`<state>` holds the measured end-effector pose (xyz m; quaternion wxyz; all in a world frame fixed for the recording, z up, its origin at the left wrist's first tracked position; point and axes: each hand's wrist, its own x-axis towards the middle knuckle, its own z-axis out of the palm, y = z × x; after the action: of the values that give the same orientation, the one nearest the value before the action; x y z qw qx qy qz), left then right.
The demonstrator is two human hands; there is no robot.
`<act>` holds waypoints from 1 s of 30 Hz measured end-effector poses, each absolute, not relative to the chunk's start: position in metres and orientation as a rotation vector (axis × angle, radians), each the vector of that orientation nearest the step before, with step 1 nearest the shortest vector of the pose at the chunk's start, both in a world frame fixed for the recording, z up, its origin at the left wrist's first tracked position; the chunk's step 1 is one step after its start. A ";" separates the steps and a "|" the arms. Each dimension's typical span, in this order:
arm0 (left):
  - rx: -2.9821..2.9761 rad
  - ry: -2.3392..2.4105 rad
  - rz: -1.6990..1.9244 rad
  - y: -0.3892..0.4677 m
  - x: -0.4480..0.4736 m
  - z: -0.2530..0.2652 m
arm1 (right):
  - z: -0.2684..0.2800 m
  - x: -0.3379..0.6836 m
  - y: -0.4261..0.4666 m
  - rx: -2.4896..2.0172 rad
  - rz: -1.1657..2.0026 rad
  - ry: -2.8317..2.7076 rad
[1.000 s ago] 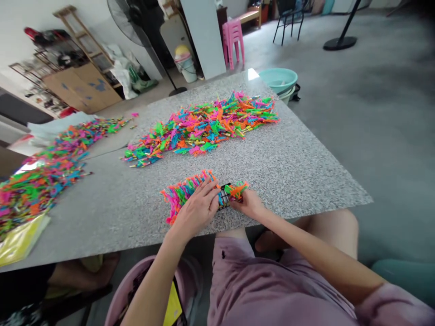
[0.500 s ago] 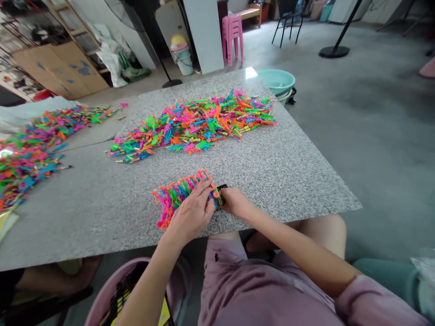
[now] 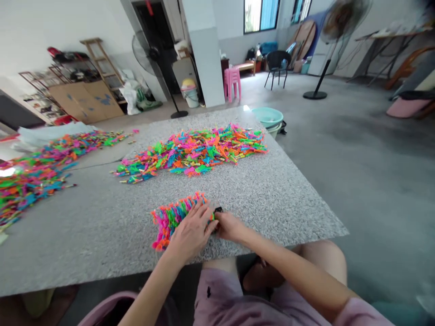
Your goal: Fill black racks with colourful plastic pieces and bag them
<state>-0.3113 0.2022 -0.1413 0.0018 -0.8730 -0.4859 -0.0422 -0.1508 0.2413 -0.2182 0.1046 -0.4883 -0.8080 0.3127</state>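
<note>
A tight row of small bright plastic pieces point(image 3: 166, 222), in pink, orange, green and blue, lies near the front edge of the speckled grey table point(image 3: 272, 203). My left hand point(image 3: 190, 230) reaches over the right part of this row, its fingers close together on top and the thumb on the near side. Against the row's right end, my right hand point(image 3: 229, 227) is closed around a small black object point(image 3: 218, 209). Most of that object is hidden by the fingers, so its kind is unclear.
A heap of similar colourful pieces point(image 3: 204, 149) lies farther back, and another pile point(image 3: 44, 167) spreads at the left. Turquoise basins point(image 3: 268, 116) stand beyond the table's right edge. A pink tub point(image 3: 108, 308) is below the front edge. Farther off is a standing fan point(image 3: 154, 54).
The head view has tilted up, showing more of the room and lowering the table in the picture. Both hands stay at the right end of the row, with little visible shift.
</note>
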 end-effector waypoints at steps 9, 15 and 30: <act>-2.602 -1.402 -0.175 0.204 -0.322 -0.159 | -0.219 -0.101 0.436 -1.896 0.494 -1.766; -2.651 -1.346 -0.171 0.202 -0.323 -0.147 | -0.250 -0.109 0.422 -1.859 0.613 -1.780; -2.668 -1.415 -0.190 0.201 -0.319 -0.145 | -0.264 -0.089 0.375 -1.626 0.628 -2.004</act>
<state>-0.3194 0.2012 -0.1446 0.0580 -0.8802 -0.4668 -0.0627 -0.0891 0.3747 -0.2645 0.2406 -0.5941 -0.7324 0.2296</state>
